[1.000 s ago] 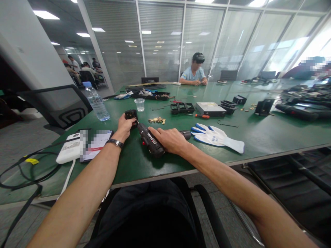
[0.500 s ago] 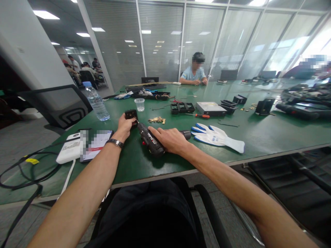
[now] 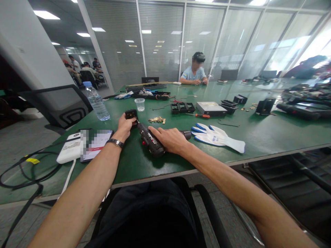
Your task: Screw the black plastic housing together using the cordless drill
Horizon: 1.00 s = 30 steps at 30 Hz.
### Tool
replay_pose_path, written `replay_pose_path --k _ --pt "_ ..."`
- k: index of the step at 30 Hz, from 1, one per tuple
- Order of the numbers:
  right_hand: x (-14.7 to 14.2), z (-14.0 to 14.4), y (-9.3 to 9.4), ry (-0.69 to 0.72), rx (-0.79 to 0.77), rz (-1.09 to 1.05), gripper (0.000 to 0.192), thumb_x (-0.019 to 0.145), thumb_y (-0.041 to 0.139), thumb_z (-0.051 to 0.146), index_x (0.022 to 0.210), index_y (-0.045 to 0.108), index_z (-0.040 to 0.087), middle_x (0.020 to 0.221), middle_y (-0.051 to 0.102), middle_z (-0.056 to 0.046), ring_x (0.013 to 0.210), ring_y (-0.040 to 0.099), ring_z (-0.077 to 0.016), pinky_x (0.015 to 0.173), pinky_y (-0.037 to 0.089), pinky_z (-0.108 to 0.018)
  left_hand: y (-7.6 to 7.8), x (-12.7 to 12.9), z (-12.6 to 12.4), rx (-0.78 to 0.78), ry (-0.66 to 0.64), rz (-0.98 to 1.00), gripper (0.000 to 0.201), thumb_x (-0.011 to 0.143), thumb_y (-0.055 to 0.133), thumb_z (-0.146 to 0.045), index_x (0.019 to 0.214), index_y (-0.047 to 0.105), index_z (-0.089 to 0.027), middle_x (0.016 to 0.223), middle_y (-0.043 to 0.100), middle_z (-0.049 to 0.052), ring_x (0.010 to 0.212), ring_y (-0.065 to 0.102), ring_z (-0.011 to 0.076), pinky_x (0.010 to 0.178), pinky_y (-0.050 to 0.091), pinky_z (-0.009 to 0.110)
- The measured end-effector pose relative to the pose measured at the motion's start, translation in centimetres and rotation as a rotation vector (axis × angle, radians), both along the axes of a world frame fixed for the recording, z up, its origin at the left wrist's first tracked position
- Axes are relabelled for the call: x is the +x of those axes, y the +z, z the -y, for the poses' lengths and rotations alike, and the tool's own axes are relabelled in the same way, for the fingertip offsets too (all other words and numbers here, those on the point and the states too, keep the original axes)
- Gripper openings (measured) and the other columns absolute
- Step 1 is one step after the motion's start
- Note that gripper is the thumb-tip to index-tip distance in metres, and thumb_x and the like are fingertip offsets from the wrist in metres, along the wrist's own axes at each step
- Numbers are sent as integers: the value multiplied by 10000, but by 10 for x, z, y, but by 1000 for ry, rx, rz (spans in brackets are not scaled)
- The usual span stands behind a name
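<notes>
Right hand (image 3: 168, 139) grips the electric screwdriver (image 3: 151, 140), bit angled up-left into the black part (image 3: 131, 114) the left hand (image 3: 126, 125) clamps.

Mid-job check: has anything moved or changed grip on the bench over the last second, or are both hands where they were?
Nothing visibly changed. The left hand still grips the small black plastic block, and the right hand still rests on the black electric screwdriver with its bit at the block. The white-and-blue work gloves lie unmoved.
</notes>
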State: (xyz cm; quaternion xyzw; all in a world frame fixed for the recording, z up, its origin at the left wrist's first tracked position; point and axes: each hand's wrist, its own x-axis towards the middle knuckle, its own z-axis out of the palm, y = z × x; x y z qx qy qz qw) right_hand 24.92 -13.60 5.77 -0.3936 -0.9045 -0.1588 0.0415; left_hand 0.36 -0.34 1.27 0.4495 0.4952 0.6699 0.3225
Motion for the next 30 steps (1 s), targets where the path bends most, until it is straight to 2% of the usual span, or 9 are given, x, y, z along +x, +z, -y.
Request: replay_pose_path --k 12,30 --pt "0 0 0 10 10 -12 665 927 400 278 1489 48 232 1154 589 -142 839 655 -275 701 485 -385 -2 -1 -2 10 3 6 340 582 647 -112 910 586 -177 809 634 21 665 618 145 618 515 287" --pt "0 0 0 4 1 -8 706 906 443 295 1485 45 231 1170 582 -148 845 653 -270 704 479 -372 -3 -2 -3 25 -4 8 341 579 655 -114 908 589 -180 824 636 22 674 623 150 613 516 286"
